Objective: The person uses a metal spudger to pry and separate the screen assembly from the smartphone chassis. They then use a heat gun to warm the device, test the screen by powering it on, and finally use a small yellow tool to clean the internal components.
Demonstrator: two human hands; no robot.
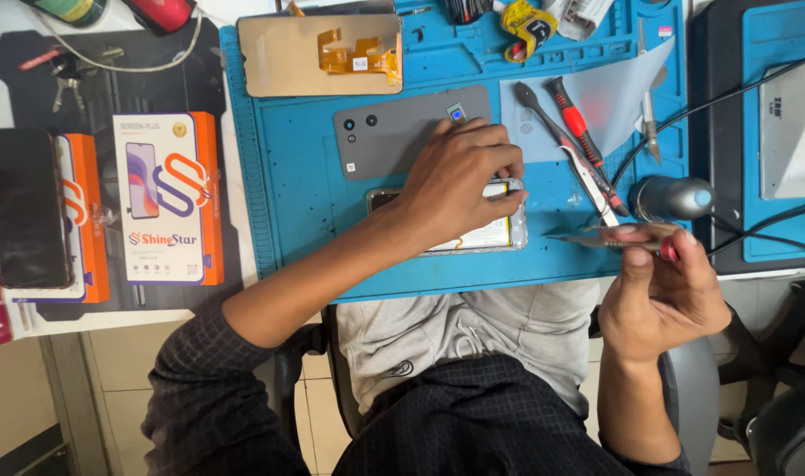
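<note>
An opened phone body [495, 236] lies on the blue work mat [305, 194], its insides showing. My left hand [460, 181] rests on top of it, fingers curled down at its right end, covering most of it. My right hand [663, 286] hovers at the mat's front right edge, pinching a pair of tweezers [596, 236] whose tip points left toward the phone. A grey back cover [394, 132] with camera holes lies just behind the phone. A detached screen [319, 55] with an orange flex cable sits at the back of the mat.
A red-handled screwdriver [574, 119], a metal spudger [552, 128] and a clear film lie right of the cover. A black-and-blue cylindrical tool [676, 198] with a cable sits near my right hand. Orange and white boxes [167, 198] and a dark phone [23, 207] lie at left.
</note>
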